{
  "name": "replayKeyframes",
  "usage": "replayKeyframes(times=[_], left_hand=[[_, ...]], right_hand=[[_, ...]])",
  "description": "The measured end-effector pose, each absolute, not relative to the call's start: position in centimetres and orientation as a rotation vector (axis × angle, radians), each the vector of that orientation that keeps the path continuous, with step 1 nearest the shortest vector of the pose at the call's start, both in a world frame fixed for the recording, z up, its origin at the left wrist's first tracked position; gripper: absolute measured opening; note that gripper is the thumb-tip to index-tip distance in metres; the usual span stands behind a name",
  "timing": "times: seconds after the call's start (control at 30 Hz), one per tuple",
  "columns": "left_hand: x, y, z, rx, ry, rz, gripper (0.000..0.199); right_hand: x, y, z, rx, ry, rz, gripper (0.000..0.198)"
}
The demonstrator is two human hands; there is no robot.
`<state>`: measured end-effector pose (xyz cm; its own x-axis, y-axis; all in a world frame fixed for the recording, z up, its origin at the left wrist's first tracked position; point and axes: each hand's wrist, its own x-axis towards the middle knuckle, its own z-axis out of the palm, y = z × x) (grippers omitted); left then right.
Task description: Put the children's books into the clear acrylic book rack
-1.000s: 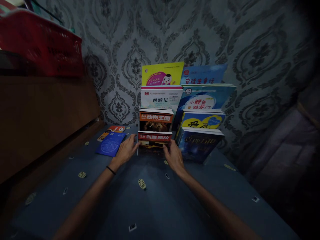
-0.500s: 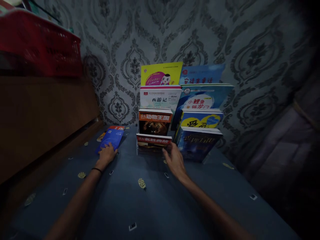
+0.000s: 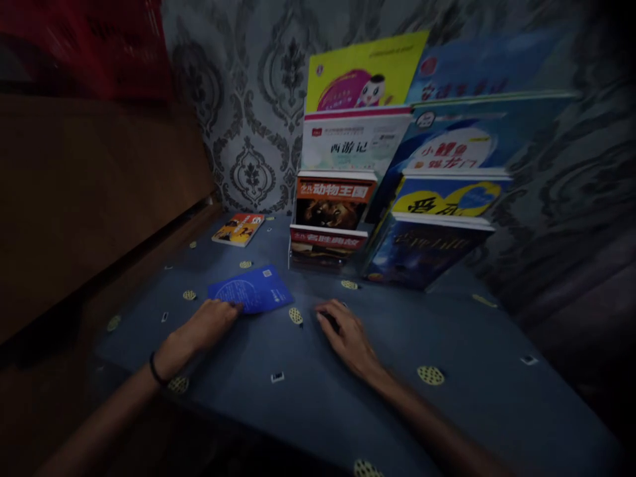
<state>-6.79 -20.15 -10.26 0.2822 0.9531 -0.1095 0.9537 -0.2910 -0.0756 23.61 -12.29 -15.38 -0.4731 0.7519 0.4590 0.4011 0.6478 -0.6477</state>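
My left hand (image 3: 211,324), with a dark band at the wrist, grips the near edge of a thin blue booklet (image 3: 263,288) that is tilted above the table. The booklet's side with a small square code faces me. To its right, my right hand (image 3: 352,336) is low over the tabletop with thumb and fingers curved apart and nothing between them. Behind the hands, books stand in tiers in two columns. The front left one is a dark red-topped book (image 3: 328,246), and the front right one is a dark blue book (image 3: 422,255).
An orange book (image 3: 239,229) lies flat at the back left of the patterned blue tablecloth (image 3: 318,384). A wooden cabinet (image 3: 99,185) stands on the left with a red basket (image 3: 114,53) on top. Patterned wallpaper (image 3: 248,146) covers the wall behind.
My left hand has drawn the blue booklet off the orange book, toward me and rightward. My right hand has moved away from the front left book. The view has come closer.
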Motion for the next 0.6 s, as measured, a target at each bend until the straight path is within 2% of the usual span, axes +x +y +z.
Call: replayKeyframes(times=[0.1,0.2,0.33,0.43,0.6], left_hand=[[-5.2,-23.8,-10.8,2.575,1.723,-0.230,0.051],[-4.0,-25.8,-12.0,2.613,1.630,-0.075,0.063],[-3.8,-26.6,-13.8,2.565,1.636,0.176,0.059],[-4.3,-26.5,-15.0,2.573,1.643,0.286,0.060],[-5.2,-26.6,-15.6,2.588,1.634,0.230,0.066]], right_hand=[[21.5,-15.0,-14.6,-0.656,-2.285,0.666,0.028],[18.9,-17.2,-13.8,-0.516,-2.508,0.806,0.040],[14.9,-17.9,-13.3,-0.470,-2.711,0.995,0.070],[13.4,-16.1,-13.8,-0.507,-2.770,0.931,0.078],[15.4,-11.9,-16.6,-0.904,-2.680,0.599,0.073]])
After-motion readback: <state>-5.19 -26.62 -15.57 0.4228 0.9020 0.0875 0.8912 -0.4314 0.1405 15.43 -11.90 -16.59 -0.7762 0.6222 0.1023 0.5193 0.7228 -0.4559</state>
